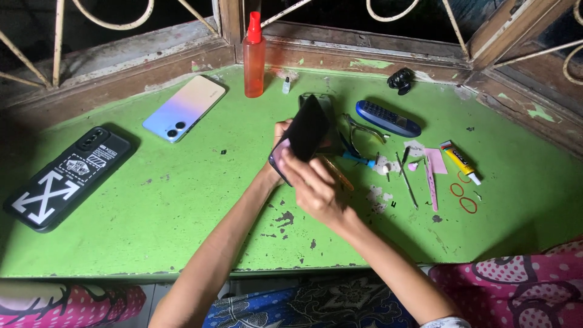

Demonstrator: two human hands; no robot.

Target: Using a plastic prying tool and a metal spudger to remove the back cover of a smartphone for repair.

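Over the middle of the green table [182, 200] both my hands hold a smartphone [280, 159]. A black screen panel [308, 127] stands tilted up off the phone's body. My left hand [276, 155] grips the phone from behind and below. My right hand [316, 188] lies over the near side, with its fingers at the panel's lower edge. Just behind the panel lies another dark phone frame [325, 103], mostly hidden.
A black phone case with white markings [67, 176] lies at left, a pastel phone [184, 108] face down beyond it. An orange spray bottle [254, 58] stands at the back. At right lie a blue keypad phone [387, 118], pliers [363, 130], tweezers [405, 176], a glue tube [460, 161] and red rubber bands [463, 197].
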